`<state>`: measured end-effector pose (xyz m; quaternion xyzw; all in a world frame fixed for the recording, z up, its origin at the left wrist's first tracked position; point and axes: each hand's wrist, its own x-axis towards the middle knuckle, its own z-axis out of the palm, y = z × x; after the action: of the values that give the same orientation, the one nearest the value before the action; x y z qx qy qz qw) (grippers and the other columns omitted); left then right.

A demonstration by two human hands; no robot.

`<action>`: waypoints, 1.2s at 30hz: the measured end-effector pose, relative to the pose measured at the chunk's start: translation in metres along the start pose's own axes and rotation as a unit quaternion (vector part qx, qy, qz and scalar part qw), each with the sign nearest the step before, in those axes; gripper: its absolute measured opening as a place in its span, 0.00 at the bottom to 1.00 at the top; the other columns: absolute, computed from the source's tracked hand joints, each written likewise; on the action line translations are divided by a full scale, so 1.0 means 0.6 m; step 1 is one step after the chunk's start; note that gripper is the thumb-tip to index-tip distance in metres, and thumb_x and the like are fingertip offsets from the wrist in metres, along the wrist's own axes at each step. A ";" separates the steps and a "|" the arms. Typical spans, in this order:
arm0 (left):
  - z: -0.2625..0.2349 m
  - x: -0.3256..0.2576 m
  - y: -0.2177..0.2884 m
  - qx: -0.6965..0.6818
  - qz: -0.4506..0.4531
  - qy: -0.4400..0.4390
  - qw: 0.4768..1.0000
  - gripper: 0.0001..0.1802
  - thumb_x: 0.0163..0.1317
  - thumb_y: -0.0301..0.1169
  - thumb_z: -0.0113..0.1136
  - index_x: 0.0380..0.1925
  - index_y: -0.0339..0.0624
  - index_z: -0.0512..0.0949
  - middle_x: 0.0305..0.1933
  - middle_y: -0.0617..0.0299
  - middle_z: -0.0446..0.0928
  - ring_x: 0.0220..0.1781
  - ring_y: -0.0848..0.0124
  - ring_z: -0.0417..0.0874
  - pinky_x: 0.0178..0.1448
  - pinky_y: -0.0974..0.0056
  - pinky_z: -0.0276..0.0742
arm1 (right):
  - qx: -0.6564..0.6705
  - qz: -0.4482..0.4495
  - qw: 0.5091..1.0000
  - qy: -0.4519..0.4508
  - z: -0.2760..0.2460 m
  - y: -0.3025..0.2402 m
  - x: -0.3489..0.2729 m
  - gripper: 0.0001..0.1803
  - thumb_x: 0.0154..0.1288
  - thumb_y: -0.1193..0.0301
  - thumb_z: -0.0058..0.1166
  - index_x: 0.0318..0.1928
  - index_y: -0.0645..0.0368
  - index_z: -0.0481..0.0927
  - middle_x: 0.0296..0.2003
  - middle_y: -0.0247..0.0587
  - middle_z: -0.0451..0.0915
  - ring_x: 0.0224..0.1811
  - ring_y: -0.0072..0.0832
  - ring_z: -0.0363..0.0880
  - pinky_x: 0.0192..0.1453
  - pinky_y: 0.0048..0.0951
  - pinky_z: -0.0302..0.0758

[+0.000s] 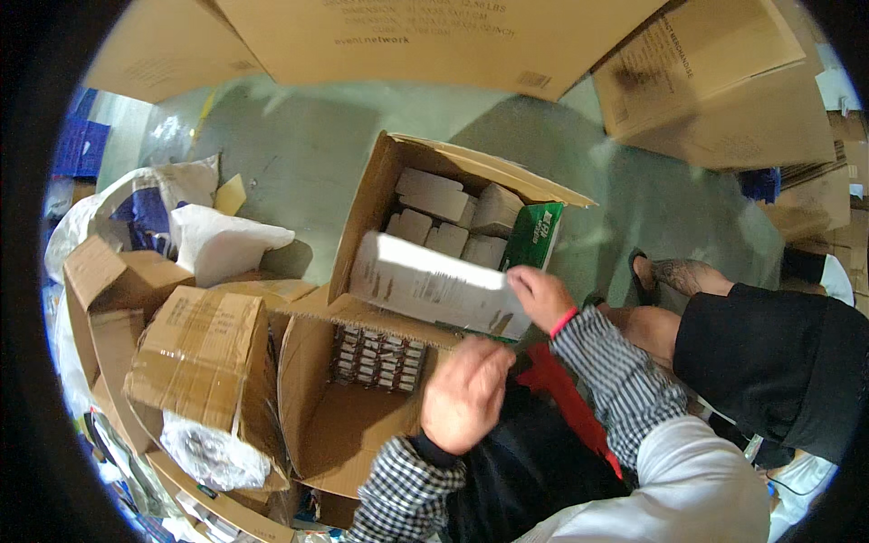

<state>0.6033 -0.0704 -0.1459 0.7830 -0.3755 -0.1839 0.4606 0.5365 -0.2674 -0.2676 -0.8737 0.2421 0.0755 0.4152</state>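
My right hand [543, 299] pinches the right end of a white flat carton [434, 281] with print and barcodes on it. The carton slants over the front part of an open cardboard box [360, 204]. Inside that box sit several small grey-white cartons [433, 195], and a green packet [532, 237] stands against its right side. My left hand [464, 394] hovers just in front of the box with fingers curled together; whether anything is between them is hidden. Left of it, a second open box [353, 443] holds rows of small metallic-looking pieces [380, 359].
A taped carton [195, 348] with a clear plastic-wrapped roll [213, 452] stands at the left, by white sacks [226, 240]. Big cardboard boxes [434, 45] line the far side, another [715, 90] at far right. A person in black shorts [769, 362] is close on my right.
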 end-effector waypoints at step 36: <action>-0.028 0.059 -0.131 0.089 -0.077 -0.212 0.970 0.15 0.49 0.31 0.58 0.38 0.40 0.79 0.45 0.55 0.78 0.49 0.57 0.77 0.53 0.60 0.75 | 0.296 0.397 0.868 -0.026 0.452 0.072 0.311 0.49 0.43 0.59 0.72 0.60 0.70 0.59 0.55 0.54 0.71 0.55 0.42 0.73 0.57 0.38 0.74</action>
<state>0.6701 -0.0640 -0.2030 0.7907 -0.4177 -0.3463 0.2835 0.6969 -0.1509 -0.5343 -0.5374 0.5687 0.1819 0.5955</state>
